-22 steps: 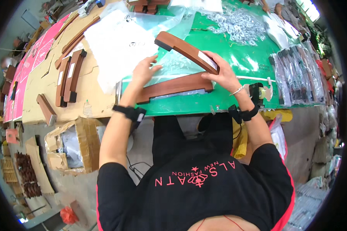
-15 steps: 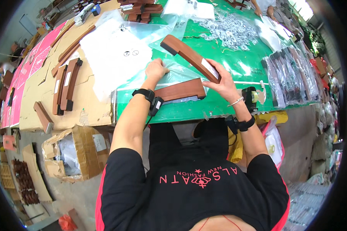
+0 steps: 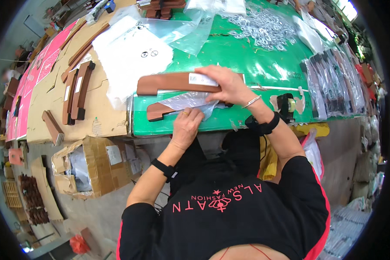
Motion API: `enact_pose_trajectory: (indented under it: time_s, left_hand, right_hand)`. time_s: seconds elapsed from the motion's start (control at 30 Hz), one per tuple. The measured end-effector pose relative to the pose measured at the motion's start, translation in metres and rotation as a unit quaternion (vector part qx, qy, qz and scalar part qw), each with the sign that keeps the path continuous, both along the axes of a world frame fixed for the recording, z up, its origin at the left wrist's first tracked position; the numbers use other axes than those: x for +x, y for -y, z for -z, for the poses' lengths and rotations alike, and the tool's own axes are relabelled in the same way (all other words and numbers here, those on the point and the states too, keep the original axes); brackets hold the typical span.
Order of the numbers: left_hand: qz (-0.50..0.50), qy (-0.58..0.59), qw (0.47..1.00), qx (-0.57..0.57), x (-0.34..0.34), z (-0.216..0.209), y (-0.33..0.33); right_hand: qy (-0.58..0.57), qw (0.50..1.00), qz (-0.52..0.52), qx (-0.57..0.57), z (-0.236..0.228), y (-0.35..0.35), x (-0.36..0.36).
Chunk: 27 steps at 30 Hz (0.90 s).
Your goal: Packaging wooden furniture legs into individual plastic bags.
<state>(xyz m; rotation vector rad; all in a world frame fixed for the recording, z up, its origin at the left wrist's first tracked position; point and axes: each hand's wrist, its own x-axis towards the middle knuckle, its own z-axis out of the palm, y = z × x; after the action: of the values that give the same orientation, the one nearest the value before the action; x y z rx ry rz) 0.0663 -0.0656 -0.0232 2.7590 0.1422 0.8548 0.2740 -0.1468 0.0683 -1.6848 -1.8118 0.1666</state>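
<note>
My right hand [image 3: 229, 85] is wrapped round the right part of a reddish-brown wooden piece [image 3: 167, 82] with a stepped end and a white label. The piece lies crosswise, just beyond a second wooden piece [image 3: 157, 111] near the table's front edge. A clear plastic bag [image 3: 188, 101] covers the middle of that second piece, while its stepped left end shows bare. My left hand [image 3: 189, 125] has its fingers closed on the bag's near edge. The second piece's right part is mostly hidden under the plastic and my right hand.
Flat plastic bags [image 3: 136, 52] lie beyond my left hand. More wooden pieces [image 3: 79, 93] rest on cardboard to the left. Far right are bagged pieces [image 3: 333, 84], a tape dispenser [image 3: 286, 106] and a heap of small clear packets [image 3: 264, 28]. An open carton [image 3: 97, 167] stands below.
The right hand's wooden piece has swung level and come left, beyond the second piece. My left hand has moved nearer, onto the bag's near edge. Plastic now covers the second piece's middle.
</note>
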Motion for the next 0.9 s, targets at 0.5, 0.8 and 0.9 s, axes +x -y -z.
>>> enact_pose_trajectory:
  time_s: [0.5,0.8,0.9]
  left_hand:
    - [-0.168,0.056,0.955,-0.236,-0.027,-0.054,-0.114]
    - [-0.321,-0.1,0.941,-0.046,0.029,-0.03,-0.251]
    - [-0.347,-0.161,0.924,0.001,0.044,-0.004,-0.267]
  right_hand:
    - [0.153,0.982,-0.006,-0.111,0.051,-0.006,-0.008]
    - [0.121,0.984,0.04,-0.128,0.038,0.028,0.017]
    - [0.066,0.993,0.046,-0.088,0.028,0.029,0.01]
